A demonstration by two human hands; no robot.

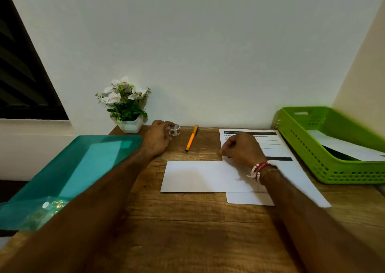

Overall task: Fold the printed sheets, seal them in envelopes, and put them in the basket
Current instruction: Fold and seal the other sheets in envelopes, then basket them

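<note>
A white envelope [193, 176] lies flat in the middle of the wooden desk. Partly under it, to the right, lies a printed sheet [270, 141] with black bars. My right hand [242, 150] rests curled on that sheet at the envelope's upper right corner, fingertips pinched together; what they pinch is too small to tell. Farther back, my left hand [159, 138] has its fingertips on a small roll of patterned tape [174, 130]. A green perforated basket [312, 148] stands at the right with a white envelope [345, 146] inside.
An orange pen [191, 138] lies between my hands. A white pot of artificial flowers [127, 106] stands at the back left against the wall. A teal translucent tray [68, 168] covers the desk's left side. A smaller white paper [248, 199] pokes out below the envelope.
</note>
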